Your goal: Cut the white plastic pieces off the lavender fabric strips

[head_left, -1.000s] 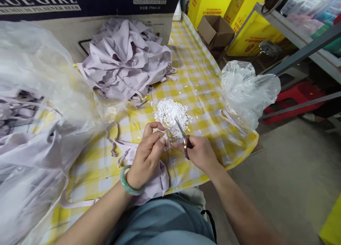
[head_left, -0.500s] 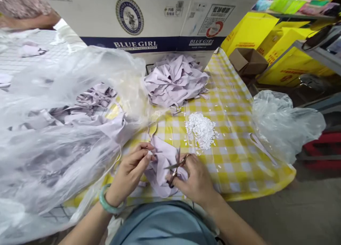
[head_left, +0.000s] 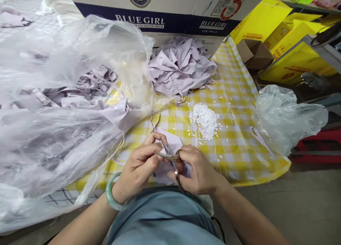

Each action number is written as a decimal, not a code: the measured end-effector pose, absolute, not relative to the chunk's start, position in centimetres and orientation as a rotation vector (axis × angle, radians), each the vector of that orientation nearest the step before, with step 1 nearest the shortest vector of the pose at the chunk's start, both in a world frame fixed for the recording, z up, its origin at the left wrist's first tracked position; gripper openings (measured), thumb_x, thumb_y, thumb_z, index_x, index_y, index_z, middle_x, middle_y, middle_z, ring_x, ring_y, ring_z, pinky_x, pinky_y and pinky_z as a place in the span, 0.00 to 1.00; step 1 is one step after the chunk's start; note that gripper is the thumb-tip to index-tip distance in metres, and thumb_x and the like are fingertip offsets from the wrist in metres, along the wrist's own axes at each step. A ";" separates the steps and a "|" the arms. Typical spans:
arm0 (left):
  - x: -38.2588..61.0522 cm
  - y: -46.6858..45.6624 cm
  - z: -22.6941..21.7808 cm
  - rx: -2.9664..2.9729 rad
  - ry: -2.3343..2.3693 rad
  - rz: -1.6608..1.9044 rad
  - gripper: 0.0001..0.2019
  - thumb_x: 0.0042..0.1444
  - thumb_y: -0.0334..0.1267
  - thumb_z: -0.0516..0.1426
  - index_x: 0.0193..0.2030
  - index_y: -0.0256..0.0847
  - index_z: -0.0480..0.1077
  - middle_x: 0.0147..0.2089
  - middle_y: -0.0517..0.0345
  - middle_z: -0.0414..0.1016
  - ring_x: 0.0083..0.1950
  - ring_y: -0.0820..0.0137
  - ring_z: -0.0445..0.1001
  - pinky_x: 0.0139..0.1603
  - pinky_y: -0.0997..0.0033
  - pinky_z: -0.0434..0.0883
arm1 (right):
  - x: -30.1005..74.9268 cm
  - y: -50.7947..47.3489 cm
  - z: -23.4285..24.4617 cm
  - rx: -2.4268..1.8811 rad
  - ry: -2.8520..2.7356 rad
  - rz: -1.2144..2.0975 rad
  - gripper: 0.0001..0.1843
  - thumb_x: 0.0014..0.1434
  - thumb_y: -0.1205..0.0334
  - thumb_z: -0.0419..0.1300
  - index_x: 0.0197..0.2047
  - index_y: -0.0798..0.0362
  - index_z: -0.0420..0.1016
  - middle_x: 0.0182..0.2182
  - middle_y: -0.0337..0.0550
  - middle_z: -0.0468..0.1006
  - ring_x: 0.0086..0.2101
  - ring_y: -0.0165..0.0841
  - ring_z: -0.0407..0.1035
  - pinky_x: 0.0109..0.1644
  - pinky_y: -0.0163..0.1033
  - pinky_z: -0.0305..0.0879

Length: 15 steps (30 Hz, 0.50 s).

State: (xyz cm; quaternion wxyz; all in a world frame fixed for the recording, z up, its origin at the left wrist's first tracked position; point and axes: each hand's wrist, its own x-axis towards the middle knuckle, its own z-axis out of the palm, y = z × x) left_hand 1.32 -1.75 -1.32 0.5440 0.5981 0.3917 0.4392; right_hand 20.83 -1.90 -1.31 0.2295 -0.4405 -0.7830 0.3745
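Yellow-and-white checked oilcloth covers the bench [head_left: 234, 156], glossy and slightly creased, with yellow cartons [head_left: 290, 56] and an open brown box [head_left: 253, 51] on the floor at 2 o'clock. At 9 o'clock a big, crinkled clear plastic bag [head_left: 53, 131] sprawls over the bench, and pale lilac fabric pieces with thin straps show through its film. At 12 o'clock a printed beer carton [head_left: 165, 10] stands behind a loose heap of lilac fabric [head_left: 181, 69], soft and folded on itself. A smaller clear bag [head_left: 285, 119] slumps off the bench edge at 3 o'clock; what it holds cannot be made out. Near the middle lies a small mound of white snippets [head_left: 205, 120], tiny and rice-like, with strays scattered around it. At 6 o'clock, at the near edge, the left hand [head_left: 138, 167], a green bangle [head_left: 113, 199] on its wrist, pinches a lilac fabric piece [head_left: 170, 143] between thumb and fingers. The right hand [head_left: 198, 172] curls around small scissors [head_left: 173, 159], fingers through the loops, the blades pointing toward the left hand's fingertips and nearly together. Both forearms angle inward over a grey-blue lap.
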 end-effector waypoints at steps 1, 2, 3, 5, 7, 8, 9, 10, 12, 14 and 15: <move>1.3 -1.8 -1.3 1.417 0.929 1.025 0.14 0.63 0.36 0.54 0.26 0.39 0.72 0.41 0.49 0.68 0.47 0.62 0.65 0.46 0.65 0.68 | 20.9 -1.9 -1.5 -1.221 -2.144 1.044 0.24 0.50 0.49 0.68 0.20 0.51 0.58 0.20 0.35 0.65 0.25 0.29 0.60 0.34 0.37 0.54; 1.2 -1.8 -1.2 1.417 0.927 1.009 0.14 0.63 0.36 0.54 0.25 0.39 0.71 0.42 0.48 0.68 0.48 0.62 0.65 0.46 0.65 0.68 | 20.9 -1.9 -1.6 -1.229 -2.129 1.056 0.27 0.48 0.45 0.69 0.19 0.51 0.58 0.20 0.35 0.65 0.25 0.29 0.60 0.33 0.36 0.54; 1.2 -1.8 -1.2 1.420 0.919 0.997 0.14 0.63 0.36 0.54 0.25 0.38 0.71 0.42 0.48 0.68 0.48 0.61 0.65 0.46 0.65 0.68 | 21.0 -1.9 -1.7 -1.232 -2.115 1.066 0.30 0.46 0.41 0.70 0.18 0.51 0.58 0.19 0.35 0.65 0.25 0.29 0.60 0.33 0.36 0.54; 1.1 -1.8 -1.2 1.430 0.895 0.986 0.13 0.62 0.35 0.54 0.27 0.39 0.73 0.42 0.48 0.69 0.49 0.61 0.65 0.48 0.63 0.68 | 21.1 -1.8 -1.7 -1.225 -2.103 1.078 0.32 0.45 0.38 0.71 0.17 0.51 0.58 0.18 0.34 0.65 0.24 0.29 0.60 0.33 0.36 0.54; 1.2 -1.7 -1.2 1.435 0.868 0.986 0.11 0.62 0.34 0.55 0.30 0.39 0.76 0.42 0.48 0.70 0.51 0.61 0.65 0.50 0.63 0.68 | 21.3 -1.7 -1.6 -1.219 -2.110 1.082 0.32 0.45 0.39 0.71 0.17 0.52 0.57 0.17 0.34 0.65 0.23 0.28 0.60 0.34 0.36 0.55; 1.2 -1.7 -1.2 1.435 0.857 0.985 0.11 0.62 0.33 0.55 0.31 0.40 0.76 0.42 0.49 0.71 0.52 0.61 0.65 0.51 0.63 0.67 | 21.4 -1.6 -1.6 -1.220 -2.118 1.080 0.32 0.45 0.39 0.72 0.17 0.52 0.57 0.17 0.34 0.65 0.23 0.28 0.60 0.34 0.36 0.55; 1.3 -1.6 -1.1 1.433 0.848 0.976 0.11 0.62 0.33 0.55 0.32 0.41 0.77 0.42 0.49 0.71 0.52 0.61 0.65 0.51 0.64 0.67 | 21.5 -1.6 -1.6 -1.226 -2.127 1.075 0.32 0.44 0.40 0.72 0.17 0.52 0.57 0.17 0.33 0.65 0.23 0.28 0.60 0.34 0.36 0.54; 1.4 -1.6 -1.1 1.432 0.838 0.963 0.11 0.62 0.32 0.54 0.32 0.41 0.77 0.42 0.49 0.71 0.53 0.61 0.65 0.51 0.64 0.67 | 21.6 -1.6 -1.6 -1.231 -2.134 1.071 0.32 0.43 0.40 0.73 0.17 0.52 0.57 0.17 0.33 0.65 0.24 0.28 0.60 0.34 0.36 0.54; 1.6 -1.4 -1.0 1.433 0.820 0.934 0.12 0.62 0.31 0.54 0.32 0.41 0.78 0.41 0.50 0.72 0.53 0.62 0.65 0.52 0.65 0.67 | 21.7 -1.5 -1.6 -1.229 -2.148 1.076 0.32 0.42 0.41 0.74 0.17 0.52 0.57 0.17 0.32 0.64 0.24 0.27 0.60 0.34 0.36 0.54; 1.7 -1.3 -1.0 1.437 0.811 0.925 0.12 0.62 0.32 0.54 0.31 0.41 0.78 0.41 0.50 0.72 0.54 0.61 0.65 0.52 0.64 0.67 | 21.9 -1.5 -1.6 -1.215 -2.149 1.083 0.32 0.43 0.40 0.73 0.17 0.52 0.57 0.17 0.32 0.63 0.23 0.27 0.59 0.34 0.36 0.53; 1.8 -1.3 -1.0 1.439 0.810 0.925 0.12 0.62 0.32 0.54 0.31 0.41 0.78 0.41 0.50 0.72 0.54 0.61 0.65 0.52 0.64 0.68 | 21.9 -1.5 -1.5 -1.210 -2.145 1.083 0.33 0.44 0.39 0.72 0.16 0.52 0.57 0.16 0.32 0.62 0.23 0.27 0.59 0.35 0.37 0.53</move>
